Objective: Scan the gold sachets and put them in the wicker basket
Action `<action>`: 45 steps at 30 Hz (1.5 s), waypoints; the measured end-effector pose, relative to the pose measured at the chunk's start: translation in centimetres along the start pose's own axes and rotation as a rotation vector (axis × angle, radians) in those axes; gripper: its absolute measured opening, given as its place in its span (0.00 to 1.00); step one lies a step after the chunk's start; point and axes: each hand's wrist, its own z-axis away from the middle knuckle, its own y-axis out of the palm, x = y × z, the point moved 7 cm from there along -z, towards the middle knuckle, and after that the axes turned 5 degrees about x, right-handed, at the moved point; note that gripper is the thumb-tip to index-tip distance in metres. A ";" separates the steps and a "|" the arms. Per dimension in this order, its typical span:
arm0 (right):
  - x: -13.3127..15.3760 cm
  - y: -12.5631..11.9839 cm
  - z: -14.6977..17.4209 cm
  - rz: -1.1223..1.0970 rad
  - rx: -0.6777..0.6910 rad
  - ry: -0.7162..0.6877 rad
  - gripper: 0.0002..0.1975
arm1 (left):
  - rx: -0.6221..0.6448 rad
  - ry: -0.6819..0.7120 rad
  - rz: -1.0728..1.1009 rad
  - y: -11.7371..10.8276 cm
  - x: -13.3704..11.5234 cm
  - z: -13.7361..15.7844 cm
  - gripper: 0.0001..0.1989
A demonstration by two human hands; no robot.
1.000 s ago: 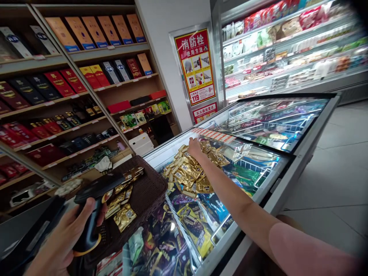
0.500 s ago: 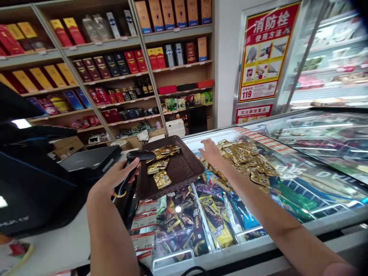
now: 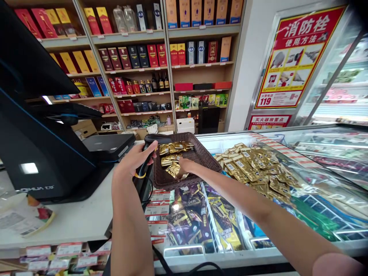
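My left hand [image 3: 140, 155] is wrapped round a black handheld barcode scanner [image 3: 149, 147] with yellow trim, its head over the left edge of a dark brown woven basket [image 3: 205, 159]. Inside the basket lie several shiny gold packets [image 3: 172, 147] in small stacks. My right hand [image 3: 185, 166] reaches into the basket, its fingers closed on a gold packet [image 3: 173, 170] at the near side; the fingertips are partly hidden. To the right, a large heap of gold packets [image 3: 250, 165] rests on the freezer's glass top.
The basket stands on a glass-topped chest freezer [image 3: 195, 249] holding wrapped ice creams. At left, a black checkout terminal [image 3: 37, 145] stands on a white counter [image 3: 77, 222]. A black cable [image 3: 163, 260] hangs in front. Shelves of boxed bottles [image 3: 135, 57] line the back wall.
My right hand has moved left from beside the heap into the basket, onto a gold packet. My left hand still holds the scanner. The camera view has turned left.
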 end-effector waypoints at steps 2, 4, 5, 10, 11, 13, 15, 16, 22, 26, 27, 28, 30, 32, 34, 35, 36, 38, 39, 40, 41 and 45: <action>-2.0 -1.5 0.7 -0.022 -0.005 0.069 0.49 | 0.006 0.025 0.005 0.2 -0.2 -0.2 0.30; -3.9 -3.9 2.0 -0.086 -0.094 0.073 0.41 | -0.003 0.051 0.006 0.5 -0.4 -0.5 0.29; -4.9 -5.3 2.8 -0.128 -0.156 0.062 0.37 | -0.013 0.061 0.009 0.8 -0.5 -0.8 0.29; -8.9 -11.8 7.5 -0.388 -0.482 -0.081 0.16 | -0.047 0.163 0.102 4.2 -1.9 -2.3 0.29; -9.6 -12.8 8.3 -0.428 -0.538 -0.117 0.13 | -0.031 0.191 0.119 5.2 -2.3 -2.5 0.29; -10.9 -14.5 9.4 -0.488 -0.624 -0.182 0.11 | 0.027 0.223 0.131 7.0 -2.9 -2.7 0.29; -12.0 -15.5 9.9 -0.529 -0.681 -0.230 0.10 | 0.083 0.224 0.117 8.4 -3.2 -2.7 0.28; -12.5 -15.9 10.0 -0.544 -0.705 -0.248 0.10 | 0.096 0.216 0.106 8.7 -3.2 -2.6 0.28; -14.6 -18.8 12.1 -0.519 -0.913 -0.242 0.11 | 0.063 0.155 0.032 9.1 -3.6 -2.3 0.30; -15.3 -20.4 13.8 -0.377 -0.934 -0.137 0.10 | 0.112 0.149 -0.030 9.8 -4.0 -2.2 0.29; -15.5 -20.6 13.9 -0.346 -0.912 -0.105 0.11 | 0.143 0.149 -0.051 10.0 -4.1 -2.2 0.29; -15.7 -20.7 13.9 -0.324 -0.885 -0.076 0.12 | 0.178 0.150 -0.080 10.3 -4.1 -2.1 0.28; -16.1 -20.7 13.7 -0.303 -0.835 -0.035 0.13 | 0.245 0.149 -0.145 10.9 -4.3 -1.9 0.27; -16.3 -20.6 13.5 -0.286 -0.790 -0.011 0.11 | 0.291 0.146 -0.187 11.4 -4.4 -1.5 0.26; -16.3 -20.4 13.3 -0.272 -0.753 -0.002 0.10 | 0.313 0.148 -0.189 11.9 -4.6 -1.2 0.26; -16.3 -20.3 13.3 -0.267 -0.736 -0.001 0.10 | 0.324 0.148 -0.186 12.1 -4.7 -1.1 0.25; -16.2 -20.1 13.3 -0.263 -0.719 0.000 0.10 | 0.334 0.148 -0.185 12.3 -4.7 -0.9 0.25; -16.1 -20.0 13.3 -0.257 -0.694 -0.001 0.10 | 0.346 0.147 -0.177 12.7 -4.8 -0.8 0.24; -16.1 -19.9 13.3 -0.253 -0.684 -0.003 0.10 | 0.352 0.147 -0.172 12.9 -4.8 -0.7 0.24; -16.1 -19.9 13.3 -0.249 -0.676 -0.004 0.10 | 0.358 0.150 -0.167 13.0 -4.8 -0.7 0.24; -16.0 -19.8 13.3 -0.245 -0.669 -0.005 0.10 | 0.362 0.156 -0.164 13.2 -4.8 -0.7 0.24; -15.7 -19.8 13.3 -0.225 -0.651 -0.005 0.08 | 0.364 0.172 -0.164 13.4 -4.7 -0.8 0.24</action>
